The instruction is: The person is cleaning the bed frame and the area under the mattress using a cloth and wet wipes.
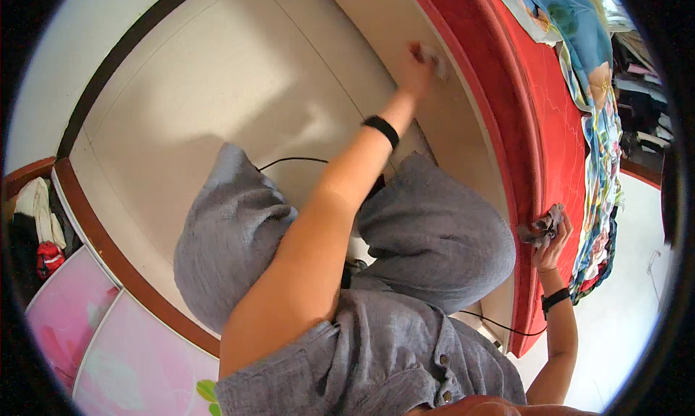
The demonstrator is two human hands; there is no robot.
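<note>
My left hand [415,76] reaches far forward to the cream side panel of the bed [463,123]. It is closed on a pale, crumpled cloth [435,63], pressed to the panel; motion smears both. Over on the right, my right hand [554,251] rests against the red mattress side [554,145]. Its fingers are wrapped round a bunched grey-brown cloth [540,231]. A black band circles each of my wrists.
Floral blue bedding [590,61] hangs over the mattress edge. Below me are my bent knees in grey trousers. A thin black cable [293,158] runs by my legs. At left stand pink glossy panels [137,351] and a compartment with clothes [40,213].
</note>
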